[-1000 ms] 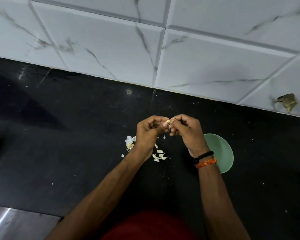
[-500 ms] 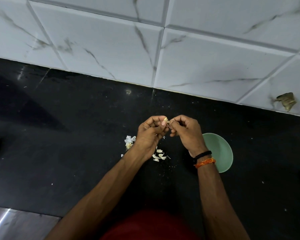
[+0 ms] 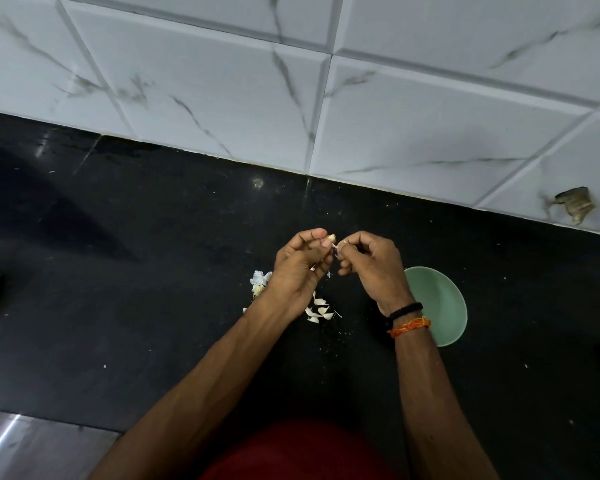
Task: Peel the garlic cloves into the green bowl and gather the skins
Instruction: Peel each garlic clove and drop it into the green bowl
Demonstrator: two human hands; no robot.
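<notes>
Left hand (image 3: 297, 268): fingers curled, pinching garlic clove (image 3: 330, 237) above black counter (image 3: 153, 271). Right hand (image 3: 371, 263): fingertips pinching its skin. Green bowl (image 3: 440, 306): right of wrist. Loose cloves (image 3: 319, 311): between forearms.

Green bowl (image 3: 440, 306) just right of wrists, loose cloves (image 3: 319, 311) between forearms, tiled wall (image 3: 361, 109) behind

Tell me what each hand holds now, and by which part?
The left hand pinches a garlic clove at its lower end; the tip shows. The right hand pinches a skin strip hanging from it.
</notes>
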